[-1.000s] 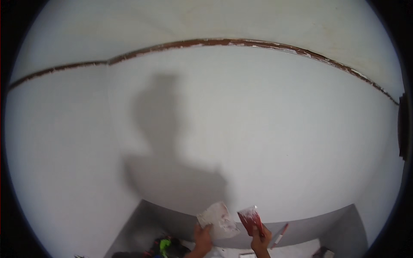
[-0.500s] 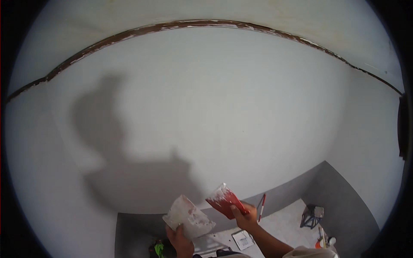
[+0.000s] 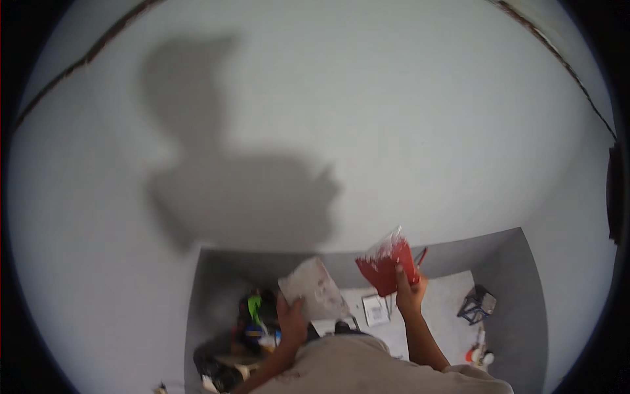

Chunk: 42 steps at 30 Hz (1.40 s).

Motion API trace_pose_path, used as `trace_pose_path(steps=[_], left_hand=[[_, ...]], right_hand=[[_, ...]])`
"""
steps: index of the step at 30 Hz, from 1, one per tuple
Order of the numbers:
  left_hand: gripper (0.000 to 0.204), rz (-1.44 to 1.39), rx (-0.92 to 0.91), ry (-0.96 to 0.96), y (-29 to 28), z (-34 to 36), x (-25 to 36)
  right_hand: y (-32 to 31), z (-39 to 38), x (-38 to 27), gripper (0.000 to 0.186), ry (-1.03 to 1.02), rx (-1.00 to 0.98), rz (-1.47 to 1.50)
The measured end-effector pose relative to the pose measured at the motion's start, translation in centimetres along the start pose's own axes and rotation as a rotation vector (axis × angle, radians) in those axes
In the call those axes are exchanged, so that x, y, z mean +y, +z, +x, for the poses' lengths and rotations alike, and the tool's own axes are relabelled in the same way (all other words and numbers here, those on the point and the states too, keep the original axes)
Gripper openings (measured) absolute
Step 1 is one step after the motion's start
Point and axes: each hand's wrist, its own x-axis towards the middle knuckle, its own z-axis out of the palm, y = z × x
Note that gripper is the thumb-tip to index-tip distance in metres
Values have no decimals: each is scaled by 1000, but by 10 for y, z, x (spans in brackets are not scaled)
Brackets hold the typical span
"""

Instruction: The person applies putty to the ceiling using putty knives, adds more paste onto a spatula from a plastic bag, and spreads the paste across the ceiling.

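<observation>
My left hand (image 3: pixel 292 318) is closed on the lower left of a flat, whitish square plate (image 3: pixel 314 289) with pale smears and darker flecks. To its right my right hand (image 3: pixel 411 292) grips a red wide-bladed spreader (image 3: pixel 384 269), its thumb over the red face and its upper edge coated with white filler. The two tools are held apart, in front of my body. A white wall (image 3: pixel 407 144) faces me, with my shadow on it. My beige-clothed body (image 3: pixel 341 368) shows at the bottom.
Dark grey painted band (image 3: pixel 505 262) around the lower walls. On the pale floor (image 3: pixel 443 295) lie a white rectangle (image 3: pixel 375 312), a dark-framed stool (image 3: pixel 476 307), small orange and white containers (image 3: pixel 482 358), and a jumbled pile of dark and green items (image 3: pixel 254 312) at left. A red stick (image 3: pixel 422 255) leans behind.
The view has tilted downward, showing more floor and my body, while the ceiling joint moved up toward the rim. Both hands keep their tools, now higher in the picture.
</observation>
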Motion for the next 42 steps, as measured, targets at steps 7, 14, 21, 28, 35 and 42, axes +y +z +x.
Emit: trace_pose_path(steps=[7,14,21,28,35,42], left_hand=[[43,-168,10,-2,13,19,2],[46,-301,10,47,46,-31,42],[46,-288,49,95,58,-2,57],[42,-34,-16,275,67,-12,69],[45,-100,69,326,75,-9,67],[45,-34,11,335,65,-4,62]], right_hand=[[5,23,4,20,82,-17,178],[-9,-7,-35,19,-85,-81,-2],[-4,-1,-26,19,-138,-166,-53],[6,-8,-32,21,-238,-181,-84],[16,-10,-30,20,-279,-236,-63],[9,-7,-24,31,-355,-435,-207]])
